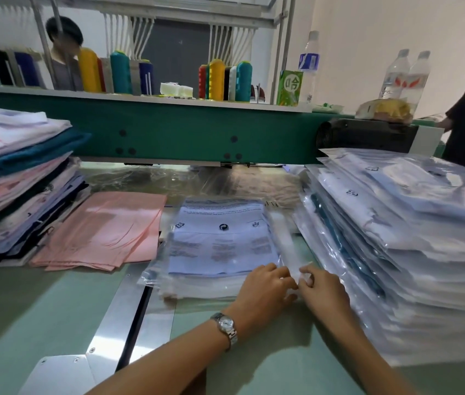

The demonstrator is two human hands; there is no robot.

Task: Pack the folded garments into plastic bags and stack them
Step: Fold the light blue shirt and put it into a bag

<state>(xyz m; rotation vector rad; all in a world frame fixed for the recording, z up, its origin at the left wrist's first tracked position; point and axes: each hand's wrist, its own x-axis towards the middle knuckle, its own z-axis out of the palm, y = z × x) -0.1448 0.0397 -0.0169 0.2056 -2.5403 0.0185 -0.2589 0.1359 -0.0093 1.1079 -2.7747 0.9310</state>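
The left hand [265, 286] and right hand [325, 289] met fingertip to fingertip, both curled and pinching the near corner of a plastic bag [168, 276] holding a pale folded garment [220, 243]. A stack of packed bags [396, 238] rose just right of the right hand, and a pile of unpacked garments [17, 181] sat well left of the left hand

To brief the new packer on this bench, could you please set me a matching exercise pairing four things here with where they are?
Things:
1. pink garment
2. bagged stack
3. carton
4. watch

Places:
A. on the ledge, beside a bottle
B. on the left wrist
C. right side of the table
D. flat on the table, left of the middle bag

Pairs: 1-D, 2-C, 3-A, 4-B.
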